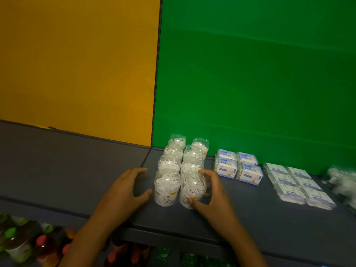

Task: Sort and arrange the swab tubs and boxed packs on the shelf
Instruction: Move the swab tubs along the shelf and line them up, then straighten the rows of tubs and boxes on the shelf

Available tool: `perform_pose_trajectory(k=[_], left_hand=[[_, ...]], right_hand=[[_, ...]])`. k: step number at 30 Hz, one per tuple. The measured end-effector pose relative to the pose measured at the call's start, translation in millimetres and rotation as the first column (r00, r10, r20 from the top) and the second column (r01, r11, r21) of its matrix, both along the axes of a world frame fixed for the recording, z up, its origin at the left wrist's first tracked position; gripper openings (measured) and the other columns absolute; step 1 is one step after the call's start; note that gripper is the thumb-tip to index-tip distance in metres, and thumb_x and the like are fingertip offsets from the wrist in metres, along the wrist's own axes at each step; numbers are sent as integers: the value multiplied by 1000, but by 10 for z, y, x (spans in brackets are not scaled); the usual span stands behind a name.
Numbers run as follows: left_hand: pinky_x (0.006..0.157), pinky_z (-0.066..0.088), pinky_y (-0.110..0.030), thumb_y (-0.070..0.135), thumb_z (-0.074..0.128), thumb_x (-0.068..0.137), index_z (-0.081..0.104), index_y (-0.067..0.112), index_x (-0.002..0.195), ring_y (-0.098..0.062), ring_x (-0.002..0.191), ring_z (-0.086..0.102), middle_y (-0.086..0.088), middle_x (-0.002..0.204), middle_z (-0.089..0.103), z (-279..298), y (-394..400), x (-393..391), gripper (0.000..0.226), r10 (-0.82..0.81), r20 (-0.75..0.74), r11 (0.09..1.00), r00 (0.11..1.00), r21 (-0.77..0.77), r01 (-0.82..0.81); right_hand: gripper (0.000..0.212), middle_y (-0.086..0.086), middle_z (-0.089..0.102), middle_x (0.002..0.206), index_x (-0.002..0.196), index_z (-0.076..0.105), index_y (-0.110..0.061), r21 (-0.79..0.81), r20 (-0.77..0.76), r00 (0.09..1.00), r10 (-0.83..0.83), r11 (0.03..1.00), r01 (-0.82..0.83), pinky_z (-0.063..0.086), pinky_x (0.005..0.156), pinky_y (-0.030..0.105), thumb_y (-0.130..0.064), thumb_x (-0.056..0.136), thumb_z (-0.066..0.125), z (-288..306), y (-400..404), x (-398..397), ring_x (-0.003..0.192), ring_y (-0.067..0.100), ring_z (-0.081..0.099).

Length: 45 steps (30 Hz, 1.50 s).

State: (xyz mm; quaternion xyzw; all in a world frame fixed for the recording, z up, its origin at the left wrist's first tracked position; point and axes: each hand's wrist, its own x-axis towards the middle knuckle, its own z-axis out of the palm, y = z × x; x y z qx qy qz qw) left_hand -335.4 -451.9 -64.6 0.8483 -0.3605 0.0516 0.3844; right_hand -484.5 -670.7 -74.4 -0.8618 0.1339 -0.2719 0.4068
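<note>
**Swab tubs lined up in two rows on the dark shelf**

A person is standing at a dark grey shelf (77,170), looking down at two rows of clear swab tubs (181,166) running from the front edge back toward the green panel (250,74). The right hand (210,195) is curling its fingers and thumb around the front tub of the right row (191,189), gripping it at its side and base. The left hand (125,187) is hovering just beside the front tub of the left row (167,186), fingers loosely bent and holding nothing (a narrow gap is showing between thumb and tub). To the right of the tubs, blue-and-white boxed packs (238,166) are sitting in a small block, and further right, flat wrapped packs (298,184) are lying in two rows. A blurred clear bundle (341,180) is resting at the far right. Behind the left part of the shelf a yellow panel (77,60) is standing. Below the shelf edge, bottles with red and green caps (38,243) are showing.
</note>
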Motion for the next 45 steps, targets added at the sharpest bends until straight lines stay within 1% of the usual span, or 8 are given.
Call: perform_pose_trajectory(k=[5,11,15,18,22,32,40,45], left_hand=[[75,46,-26,46,71,77,48,30,131,-15,100,57,8,119,54,113,110,-45,61,94,219,987,971,110,-120],[75,47,-31,46,70,77,51,27,128,-18,102,58,5,118,56,251,105,-190,58,101,294,982,951,127,-143],[77,48,-34,46,69,79,52,25,128,-19,105,58,3,116,57,404,19,-388,56,96,308,985,947,109,-135],[76,48,-35,48,67,80,52,25,127,-21,103,58,2,113,57,494,-86,-589,54,77,329,986,941,114,-121],[79,49,-36,49,65,80,51,28,127,-19,106,56,4,117,56,577,-282,-1001,53,36,344,993,938,97,-73],[85,49,-39,51,60,84,47,27,129,-21,112,53,2,123,53,679,-916,-2262,53,-133,341,985,931,151,86],[91,47,-38,51,58,87,44,27,134,-20,120,49,2,133,50,646,-1442,-3115,55,-250,295,964,922,165,208],[88,49,-37,51,57,87,44,29,132,-18,117,51,5,128,50,661,-1931,-3446,53,-330,290,944,898,132,304]], right_hand=[[72,-15,53,131,130,39,-40,-27,-17,1000,8,1000,-8,52,98,34,-26,73,82,-36,28,3,119,4,54],[59,-20,44,136,134,36,-42,-137,-73,997,16,990,-26,38,99,11,-44,86,70,197,-18,-174,122,-11,42],[57,-14,37,144,143,33,-33,-361,-140,981,-132,930,74,31,101,19,-56,94,50,432,-178,-452,131,4,36],[54,-7,43,141,141,35,-29,-545,-183,946,-266,828,128,40,99,29,-58,96,43,569,-303,-733,128,13,41],[54,-2,46,137,140,36,-27,-674,-217,907,-362,727,128,44,96,33,-59,97,38,673,-433,-1182,122,18,47],[54,-1,46,136,139,37,-25,-711,-247,834,-494,677,190,45,95,37,-60,98,36,810,-792,-2735,121,22,46],[53,2,46,130,134,41,-21,-683,-264,789,-554,685,253,44,94,38,-59,98,38,855,-1080,-3811,119,24,46],[53,2,46,132,136,39,-21,-667,-246,747,-618,667,332,44,95,36,-58,98,40,882,-1371,-4278,121,23,44]])
